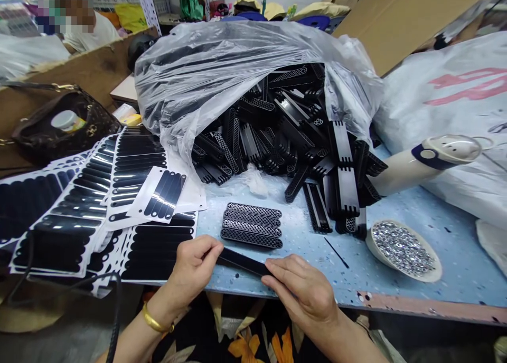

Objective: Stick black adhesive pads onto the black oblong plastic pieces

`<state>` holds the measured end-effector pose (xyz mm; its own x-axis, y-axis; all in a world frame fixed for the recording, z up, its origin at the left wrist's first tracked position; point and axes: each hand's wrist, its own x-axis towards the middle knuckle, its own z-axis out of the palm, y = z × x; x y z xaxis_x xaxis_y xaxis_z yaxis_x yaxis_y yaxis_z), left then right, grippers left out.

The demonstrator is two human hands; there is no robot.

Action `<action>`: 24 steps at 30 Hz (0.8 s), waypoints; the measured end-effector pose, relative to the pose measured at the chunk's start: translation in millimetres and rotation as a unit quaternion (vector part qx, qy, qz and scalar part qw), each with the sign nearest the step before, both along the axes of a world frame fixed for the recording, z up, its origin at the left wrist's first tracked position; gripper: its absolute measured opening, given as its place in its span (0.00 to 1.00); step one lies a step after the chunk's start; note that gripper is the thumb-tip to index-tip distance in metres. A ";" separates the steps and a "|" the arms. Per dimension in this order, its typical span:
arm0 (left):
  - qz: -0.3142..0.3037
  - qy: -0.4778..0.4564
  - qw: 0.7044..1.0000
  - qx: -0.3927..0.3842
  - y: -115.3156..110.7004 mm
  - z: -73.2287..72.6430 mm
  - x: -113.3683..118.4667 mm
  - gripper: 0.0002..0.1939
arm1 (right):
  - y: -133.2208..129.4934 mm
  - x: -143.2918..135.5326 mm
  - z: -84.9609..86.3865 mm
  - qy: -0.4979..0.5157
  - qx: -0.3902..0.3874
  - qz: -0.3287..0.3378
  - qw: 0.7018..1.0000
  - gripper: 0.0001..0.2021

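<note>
Left and right hands (198, 263) (304, 288) pinch opposite ends of a black strip (243, 261) above the bench's (293, 270) near edge. Just beyond lie four textured black bars (252, 226), side by side; a bowl of small metal pieces (404, 248) sits toward the near right corner.

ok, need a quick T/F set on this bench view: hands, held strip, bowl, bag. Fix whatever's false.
1. The left hand and right hand both hold the black strip. True.
2. The bowl of small metal pieces is left of both hands. False: it is to their right.
3. The textured black pieces lie side by side on the blue tabletop. True.
4. The gold bracelet is on the right wrist. False: it is on the left.
5. The plastic bag is closed. False: it gapes open, showing black parts.
</note>
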<state>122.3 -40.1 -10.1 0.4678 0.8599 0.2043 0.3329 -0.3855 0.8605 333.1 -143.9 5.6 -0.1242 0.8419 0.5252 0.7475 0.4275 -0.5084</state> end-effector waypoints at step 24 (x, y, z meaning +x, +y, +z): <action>0.006 -0.009 1.000 0.000 0.9 -0.8 0.3 0.14 | -3.8 -0.3 -0.3 0.012 -0.018 0.014 1.000 0.11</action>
